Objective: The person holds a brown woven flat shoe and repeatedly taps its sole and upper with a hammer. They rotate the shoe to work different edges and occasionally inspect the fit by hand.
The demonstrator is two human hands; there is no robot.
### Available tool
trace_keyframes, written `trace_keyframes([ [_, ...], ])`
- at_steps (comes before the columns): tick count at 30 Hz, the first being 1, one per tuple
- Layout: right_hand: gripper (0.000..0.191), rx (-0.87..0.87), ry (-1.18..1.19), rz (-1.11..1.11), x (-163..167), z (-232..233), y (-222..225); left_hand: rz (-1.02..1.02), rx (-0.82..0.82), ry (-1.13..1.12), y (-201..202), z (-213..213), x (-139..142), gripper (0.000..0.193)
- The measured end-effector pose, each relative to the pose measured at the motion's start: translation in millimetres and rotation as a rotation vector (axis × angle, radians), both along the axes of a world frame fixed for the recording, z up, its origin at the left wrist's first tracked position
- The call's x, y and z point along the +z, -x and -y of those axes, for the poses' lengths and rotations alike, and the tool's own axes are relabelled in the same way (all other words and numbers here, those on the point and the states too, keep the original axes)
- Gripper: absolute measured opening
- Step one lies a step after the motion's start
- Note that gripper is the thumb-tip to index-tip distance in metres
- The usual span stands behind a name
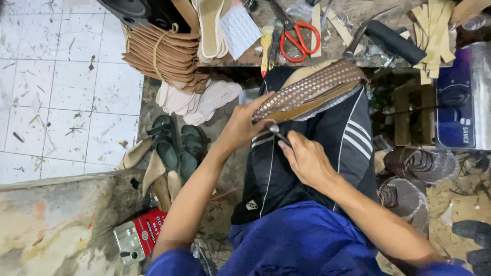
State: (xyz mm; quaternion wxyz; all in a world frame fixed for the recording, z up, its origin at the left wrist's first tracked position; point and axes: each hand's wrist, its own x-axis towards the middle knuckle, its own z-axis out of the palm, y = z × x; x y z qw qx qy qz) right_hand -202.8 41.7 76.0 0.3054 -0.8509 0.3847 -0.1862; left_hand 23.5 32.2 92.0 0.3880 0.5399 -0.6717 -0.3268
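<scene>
A long sandal sole with a woven, studded brown upper [307,88] lies across my lap on black trousers with white stripes. My left hand [244,125] grips its near end, fingers wrapped over the edge. My right hand [306,159] holds a small metal tool [279,134] whose tip meets the sole's near end beside my left fingers.
A workbench at the top carries red-handled scissors [298,40], a black-handled tool [394,42], white insoles [210,25] and tan strips [434,30]. A tied bundle of tan soles [163,56] hangs at its edge. Green sandals [176,145] and a red tin [140,235] lie on the floor; woven uppers [414,168] sit right.
</scene>
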Motion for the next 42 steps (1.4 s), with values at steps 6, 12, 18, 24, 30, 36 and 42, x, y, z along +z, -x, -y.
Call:
trace_keyframes([
  [6, 0.025, -0.102, 0.340, 0.357, 46.1, -8.3, 74.8, 0.061, -0.065, 0.156, 12.2, -31.6, -15.0, 0.071],
  [12, 0.045, -0.194, -0.311, 0.291, 33.5, 94.2, 124.6, 0.214, -0.044, 0.314, 11.2, -36.5, -28.0, 0.070],
  [18, 0.045, -0.559, -0.709, 0.885, -0.5, 40.9, 101.2, -0.952, 0.445, 0.057, 71.1, -33.4, -49.2, 0.053],
  [24, 0.041, -0.476, -0.143, 0.640, 15.9, -10.9, 64.8, -1.394, 0.088, -0.257, 94.7, -13.1, -70.9, 0.056],
  [30, 0.030, -0.308, 0.054, 0.530, 7.7, 4.4, 73.4, -1.246, 0.002, -0.346, 86.2, 15.9, -97.3, 0.065],
  [36, 0.019, -0.678, -0.147, 0.796, -35.0, 40.0, 76.3, -1.327, -0.069, -0.388, 81.7, 12.2, -115.0, 0.075],
  [42, 0.016, -0.642, -0.041, 0.607, -47.8, 47.3, 77.8, -1.349, -0.049, -0.328, 79.2, 16.0, -125.8, 0.076],
])
